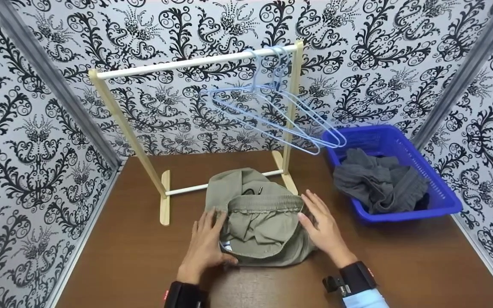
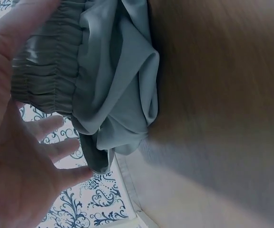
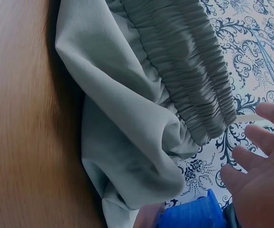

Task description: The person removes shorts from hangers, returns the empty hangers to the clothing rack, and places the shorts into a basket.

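Note:
A pair of olive-green elastic-waist shorts or pants [image 1: 246, 182] lies bunched on the table, its gathered waistband [image 1: 268, 203] spread into a round opening toward me. A dark drawstring [image 1: 253, 191] and a small white label show on it. My left hand [image 1: 206, 248] rests at the left side of the waistband, thumb low and fingers extended. In the left wrist view, that hand [image 2: 23, 156] has its fingers spread beside the cloth. Along the right edge is my right hand [image 1: 325, 233], fingers straight. The right wrist view shows this hand [image 3: 265, 161] beside the waistband, apart from it, holding nothing.
Behind the garment stands a wooden rack [image 1: 129, 128] with a white top bar [image 1: 178, 65]. Several light-blue hangers [image 1: 268, 124] hang at its right end. A blue basket [image 1: 439, 188] on the right holds dark grey clothing [image 1: 379, 182]. Patterned walls enclose the brown table [image 1: 131, 256].

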Available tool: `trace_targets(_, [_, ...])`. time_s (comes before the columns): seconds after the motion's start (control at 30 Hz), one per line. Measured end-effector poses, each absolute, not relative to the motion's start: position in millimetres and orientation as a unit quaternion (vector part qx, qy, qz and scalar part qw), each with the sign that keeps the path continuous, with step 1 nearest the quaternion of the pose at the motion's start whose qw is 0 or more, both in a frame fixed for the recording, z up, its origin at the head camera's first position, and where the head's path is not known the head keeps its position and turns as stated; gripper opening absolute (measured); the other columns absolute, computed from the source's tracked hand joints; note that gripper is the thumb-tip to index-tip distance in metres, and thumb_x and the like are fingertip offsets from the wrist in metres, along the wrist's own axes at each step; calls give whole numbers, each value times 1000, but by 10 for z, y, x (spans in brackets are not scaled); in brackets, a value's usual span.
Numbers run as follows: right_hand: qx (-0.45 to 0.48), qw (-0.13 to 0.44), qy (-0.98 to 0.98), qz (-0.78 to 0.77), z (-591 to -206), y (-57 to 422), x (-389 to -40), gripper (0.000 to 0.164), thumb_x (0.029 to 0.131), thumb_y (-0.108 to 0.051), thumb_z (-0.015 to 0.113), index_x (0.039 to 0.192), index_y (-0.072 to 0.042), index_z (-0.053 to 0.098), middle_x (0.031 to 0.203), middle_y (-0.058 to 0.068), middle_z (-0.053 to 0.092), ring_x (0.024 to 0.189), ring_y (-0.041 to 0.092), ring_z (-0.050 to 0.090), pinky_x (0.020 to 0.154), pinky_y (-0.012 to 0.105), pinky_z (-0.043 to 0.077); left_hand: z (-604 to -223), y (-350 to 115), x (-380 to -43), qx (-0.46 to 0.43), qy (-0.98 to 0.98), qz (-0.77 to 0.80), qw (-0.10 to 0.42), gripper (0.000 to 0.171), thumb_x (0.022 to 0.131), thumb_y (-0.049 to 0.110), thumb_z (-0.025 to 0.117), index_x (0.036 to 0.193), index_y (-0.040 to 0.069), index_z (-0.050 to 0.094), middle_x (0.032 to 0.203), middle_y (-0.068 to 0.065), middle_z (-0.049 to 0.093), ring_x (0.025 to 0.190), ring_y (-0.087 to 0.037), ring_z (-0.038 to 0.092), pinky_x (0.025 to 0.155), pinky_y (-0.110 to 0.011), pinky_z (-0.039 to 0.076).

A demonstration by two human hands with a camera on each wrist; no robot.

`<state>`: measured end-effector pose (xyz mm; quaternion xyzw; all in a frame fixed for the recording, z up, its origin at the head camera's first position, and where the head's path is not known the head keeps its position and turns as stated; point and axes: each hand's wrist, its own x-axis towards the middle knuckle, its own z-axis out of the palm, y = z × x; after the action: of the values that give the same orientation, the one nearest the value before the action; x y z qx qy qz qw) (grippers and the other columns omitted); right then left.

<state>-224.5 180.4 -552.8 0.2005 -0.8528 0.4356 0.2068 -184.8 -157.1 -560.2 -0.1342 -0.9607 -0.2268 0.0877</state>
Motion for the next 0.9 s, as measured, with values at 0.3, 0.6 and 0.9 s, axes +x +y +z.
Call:
trace_targets(0.3, [199, 204, -852, 440, -5520, 1760, -2229, 51, 96, -11, 71, 143, 2, 58, 156, 22, 48, 146, 44, 40, 120, 40, 29, -5637, -1517, -1941, -141, -959, -226, 100, 117, 51, 34, 104, 149, 1, 49, 151, -31, 44, 136, -55, 43, 108, -72, 35])
trace_targets(0.6, [205, 222, -849, 434, -5563, 1727, -2235, 50, 94, -9, 72, 141, 3, 60, 154, 22, 50, 143, 47, 43, 117, 16, 19, -5636, -1467, -2012, -141, -955, -228, 126, 90, 62, 5, 84, 145, 0, 52, 131, -23, 64, 116, -47, 62, 95, -66, 46])
trace_targets(0.9, [210, 221, -848, 434, -5569, 1714, -2243, 51, 94, -10, 72, 142, 3, 60, 154, 21, 50, 143, 45, 43, 118, 18, 19, -5605, -1395, -2095, -162, -944, -243, 155, 90, 60, -10, 72, 147, -1, 50, 119, -22, 71, 106, -43, 68, 89, -66, 49])
